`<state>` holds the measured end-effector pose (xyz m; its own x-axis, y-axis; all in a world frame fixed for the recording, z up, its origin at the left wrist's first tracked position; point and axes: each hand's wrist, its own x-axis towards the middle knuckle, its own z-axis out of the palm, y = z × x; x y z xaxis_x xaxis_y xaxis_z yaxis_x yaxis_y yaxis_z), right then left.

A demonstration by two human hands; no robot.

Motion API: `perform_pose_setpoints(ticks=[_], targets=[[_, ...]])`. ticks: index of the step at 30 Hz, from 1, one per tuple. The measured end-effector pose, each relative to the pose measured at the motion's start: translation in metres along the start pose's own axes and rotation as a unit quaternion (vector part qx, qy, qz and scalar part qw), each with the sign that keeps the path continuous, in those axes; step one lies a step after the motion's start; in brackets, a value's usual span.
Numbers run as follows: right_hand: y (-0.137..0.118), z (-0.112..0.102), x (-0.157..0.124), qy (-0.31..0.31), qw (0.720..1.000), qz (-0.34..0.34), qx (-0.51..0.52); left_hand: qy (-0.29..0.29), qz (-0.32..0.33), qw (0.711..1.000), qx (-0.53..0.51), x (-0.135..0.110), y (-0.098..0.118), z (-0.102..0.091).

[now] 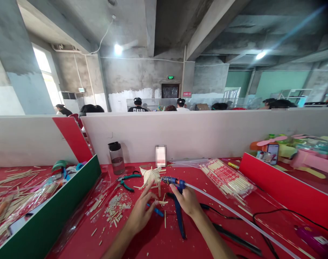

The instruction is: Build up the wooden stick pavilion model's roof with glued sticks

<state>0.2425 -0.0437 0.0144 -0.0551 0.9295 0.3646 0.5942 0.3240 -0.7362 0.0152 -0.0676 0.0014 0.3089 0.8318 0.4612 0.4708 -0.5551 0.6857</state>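
My right hand [189, 201] is closed around a blue hot glue gun [174, 181], with a long clear glue stick [223, 207] trailing from its back. The gun's nozzle points left, close to a star-like shape built of thin wooden sticks [150, 177]. My left hand [142, 212] is just in front of this shape, fingers apart, the index finger reaching to its lower edge. Whether the fingertip touches it I cannot tell. Short loose sticks [163, 203] lie near the left thumb. Below the gun is a long dark-blue handle [179, 217]; a smaller blue object [158, 212] lies beside my left hand.
Green-handled pliers [127, 181] and stick offcuts [117, 212] lie left, with a water bottle [117, 158] behind. Bundled sticks [226, 176] are at right. Black cable [261, 216] crosses the red table. Green [53, 212] and red [288, 180] dividers flank it; a white partition [180, 133] stands behind.
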Motion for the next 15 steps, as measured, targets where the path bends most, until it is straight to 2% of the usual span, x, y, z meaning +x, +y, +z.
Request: perform_pose_setpoints(ticks=[4, 9, 12, 15], targets=[[-0.002, -0.001, 0.0, -0.001, 1.0, 0.003, -0.001, -0.001, -0.007, 1.0, -0.007, 0.0, 0.001, 0.0], [-0.004, -0.014, 0.0, -0.015, 1.0, 0.0, 0.001, 0.0, -0.013, 1.0, -0.008, 0.0, 0.001, -0.001], [-0.002, -0.021, 0.0, -0.024, 0.999, -0.01, 0.029, 0.003, -0.011, 1.0, -0.008, 0.0, 0.001, -0.001], [0.0, -0.023, -0.001, -0.022, 0.998, 0.01, 0.066, 0.004, -0.007, 1.0, -0.01, 0.0, 0.0, 0.0]])
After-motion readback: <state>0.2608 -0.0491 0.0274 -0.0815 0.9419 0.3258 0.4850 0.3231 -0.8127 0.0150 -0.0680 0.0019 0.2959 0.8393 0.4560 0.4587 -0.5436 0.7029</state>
